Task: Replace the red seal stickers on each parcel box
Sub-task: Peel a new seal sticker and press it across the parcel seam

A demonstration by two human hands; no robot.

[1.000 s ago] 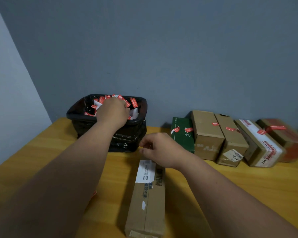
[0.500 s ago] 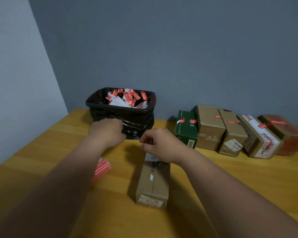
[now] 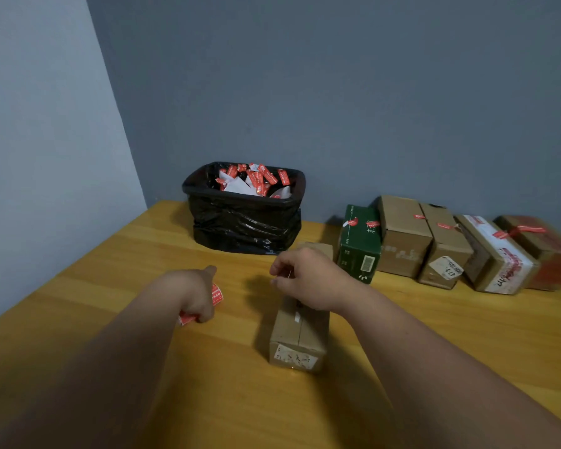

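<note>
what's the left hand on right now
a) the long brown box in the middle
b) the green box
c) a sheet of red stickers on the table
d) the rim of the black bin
c: the left hand is curled on the red sticker sheet lying on the table, short of the black bin and apart from the boxes.

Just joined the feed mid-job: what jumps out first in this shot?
The black bin at the back of the wooden table, heaped with red stickers, catches the eye first. Next is the long brown box at centre, with the right hand over its far end, while the left hand grips a sheet of red stickers beside it. A row of boxes with red seals lines the wall on the right.
</note>
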